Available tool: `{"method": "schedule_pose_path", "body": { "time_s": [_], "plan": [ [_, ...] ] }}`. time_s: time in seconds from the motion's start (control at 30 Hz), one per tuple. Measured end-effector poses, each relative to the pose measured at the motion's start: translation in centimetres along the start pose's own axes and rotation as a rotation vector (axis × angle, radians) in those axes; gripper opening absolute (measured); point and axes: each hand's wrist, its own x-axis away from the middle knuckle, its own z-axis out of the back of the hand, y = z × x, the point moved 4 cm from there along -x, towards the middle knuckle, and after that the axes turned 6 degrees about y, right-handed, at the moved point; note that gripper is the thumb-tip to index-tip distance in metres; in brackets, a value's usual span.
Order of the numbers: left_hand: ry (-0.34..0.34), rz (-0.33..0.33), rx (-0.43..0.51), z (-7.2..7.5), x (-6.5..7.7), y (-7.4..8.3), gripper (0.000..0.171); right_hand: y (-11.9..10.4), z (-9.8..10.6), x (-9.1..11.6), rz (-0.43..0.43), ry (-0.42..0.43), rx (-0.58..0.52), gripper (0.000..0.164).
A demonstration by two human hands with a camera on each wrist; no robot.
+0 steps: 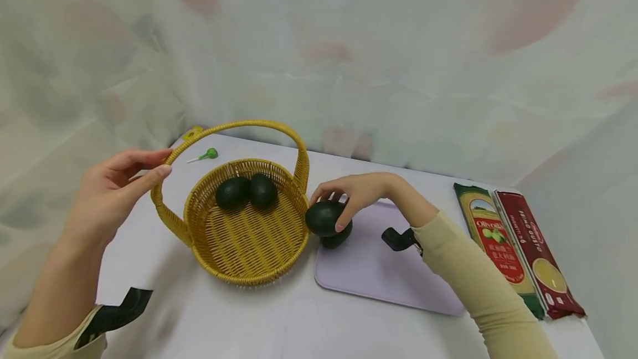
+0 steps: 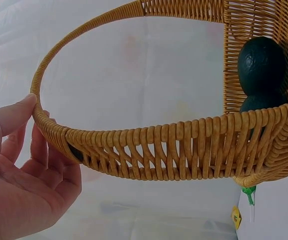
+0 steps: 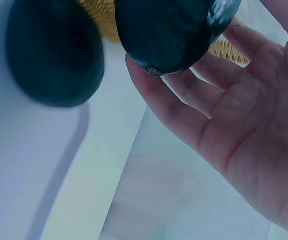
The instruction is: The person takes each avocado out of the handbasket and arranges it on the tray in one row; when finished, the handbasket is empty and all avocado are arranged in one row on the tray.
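Observation:
A yellow wicker basket [image 1: 249,242] with a tall hoop handle stands left of centre on the table. Two dark green avocados [image 1: 232,193] lie inside it, towards the back. My left hand [image 1: 107,193] pinches the left side of the basket's handle between thumb and fingers, as the left wrist view also shows. In my right hand [image 1: 361,195] is another avocado [image 1: 323,218], gripped by thumb and fingers beside the basket's right rim. One more avocado [image 3: 54,55] rests on the pale purple tray [image 1: 389,287], partly hidden below the held one in the head view.
Two pasta packets, one green and gold [image 1: 498,242] and one dark red [image 1: 535,254], lie at the right of the table. Behind the basket are a green lollipop [image 1: 211,153] and a yellow item [image 1: 192,132]. A patterned curtain [image 1: 379,60] hangs at the back.

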Motion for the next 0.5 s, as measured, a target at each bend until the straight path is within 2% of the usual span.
{"method": "schedule_pose_path", "body": {
  "time_s": [0.2, 0.5],
  "plan": [
    [0.006, 0.008, 0.015, 0.1, 0.0, -0.2, 0.028, 1.7, 0.0, 2.3, -0.053, 0.059, -0.028, 0.059],
    [0.021, 0.022, 0.022, 0.2, 0.0, -0.5, 0.028, 4.7, -0.7, 5.5, -0.136, 0.235, -0.109, 0.061]
  ]
}}
